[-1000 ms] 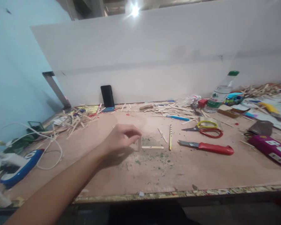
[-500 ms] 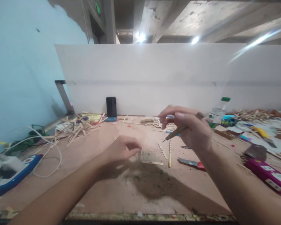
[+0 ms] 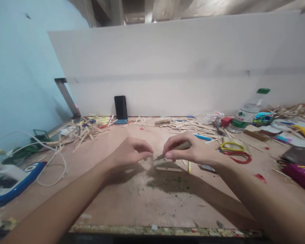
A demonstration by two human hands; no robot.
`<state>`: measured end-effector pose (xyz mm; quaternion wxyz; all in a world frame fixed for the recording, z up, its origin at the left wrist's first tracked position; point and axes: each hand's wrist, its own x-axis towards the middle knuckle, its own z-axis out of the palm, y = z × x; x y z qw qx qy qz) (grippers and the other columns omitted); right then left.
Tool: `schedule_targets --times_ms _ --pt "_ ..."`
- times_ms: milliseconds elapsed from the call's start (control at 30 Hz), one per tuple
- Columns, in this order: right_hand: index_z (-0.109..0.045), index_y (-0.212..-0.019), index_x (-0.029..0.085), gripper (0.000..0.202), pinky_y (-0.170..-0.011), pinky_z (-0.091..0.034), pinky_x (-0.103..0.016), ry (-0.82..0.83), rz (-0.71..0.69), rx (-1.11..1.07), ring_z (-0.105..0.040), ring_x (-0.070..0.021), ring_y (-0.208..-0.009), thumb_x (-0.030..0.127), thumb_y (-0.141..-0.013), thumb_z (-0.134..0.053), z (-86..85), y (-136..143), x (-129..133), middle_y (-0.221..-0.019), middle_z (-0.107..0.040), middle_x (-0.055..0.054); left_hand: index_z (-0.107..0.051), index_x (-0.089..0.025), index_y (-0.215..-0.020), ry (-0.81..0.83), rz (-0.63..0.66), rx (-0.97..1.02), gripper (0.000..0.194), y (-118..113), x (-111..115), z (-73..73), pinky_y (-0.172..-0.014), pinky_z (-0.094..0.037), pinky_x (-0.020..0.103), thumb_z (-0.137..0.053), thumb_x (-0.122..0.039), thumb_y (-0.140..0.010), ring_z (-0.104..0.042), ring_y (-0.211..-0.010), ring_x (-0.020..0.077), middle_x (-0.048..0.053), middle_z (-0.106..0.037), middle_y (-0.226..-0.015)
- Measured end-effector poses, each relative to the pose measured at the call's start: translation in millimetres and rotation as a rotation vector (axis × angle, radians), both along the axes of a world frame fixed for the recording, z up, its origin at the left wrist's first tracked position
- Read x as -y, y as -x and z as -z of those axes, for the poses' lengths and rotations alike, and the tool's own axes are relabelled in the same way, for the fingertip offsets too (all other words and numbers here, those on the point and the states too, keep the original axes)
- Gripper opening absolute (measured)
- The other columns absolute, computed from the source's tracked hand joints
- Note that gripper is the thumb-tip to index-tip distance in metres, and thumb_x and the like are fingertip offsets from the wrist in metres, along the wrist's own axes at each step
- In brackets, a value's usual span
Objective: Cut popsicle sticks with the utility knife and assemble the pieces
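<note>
My left hand [image 3: 132, 152] is closed, thumb and forefinger pinching a small, thin pale piece [image 3: 151, 160] that stands above the table. Just to its right, my right hand [image 3: 183, 147] is wrapped round a brown-handled pointed tool [image 3: 183, 145], whose tip reaches toward the piece; whether they touch is unclear. Below the hands a flat wooden stick [image 3: 168, 169] lies on the table, with green crumbs scattered nearby. A yellow pencil [image 3: 189, 167] lies partly hidden under my right hand.
Wooden sticks [image 3: 193, 127] are heaped at the back. A black phone [image 3: 120, 107] stands against the white board. Scissors [image 3: 235, 150], a bottle [image 3: 244, 117] and a purple box [image 3: 300, 174] lie or stand right. A blue power strip [image 3: 17, 186] and white cable sit left.
My right hand has come down and left with the pointed tool, close to my left hand. My left hand stays nearly in place. The view has tilted down, showing the scissors.
</note>
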<state>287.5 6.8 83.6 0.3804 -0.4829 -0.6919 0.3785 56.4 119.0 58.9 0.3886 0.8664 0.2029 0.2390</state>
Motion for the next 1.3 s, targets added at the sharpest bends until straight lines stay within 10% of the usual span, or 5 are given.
schedule_targets --times_ms 1300 --pt "-0.084 -0.097 0.012 0.026 -0.067 -0.048 -0.028 -0.14 -0.095 0.23 -0.065 -0.0174 -0.073 0.026 -0.095 -0.062 4.8 18.0 5.0 -0.087 -0.081 -0.009 -0.083 -0.017 -0.081 0.144 -0.013 0.028 0.01 0.4 -3.4 3.5 -0.073 -0.055 0.028 -0.081 -0.027 -0.078 -0.072 -0.076 0.0187 0.007 -0.081 -0.082"
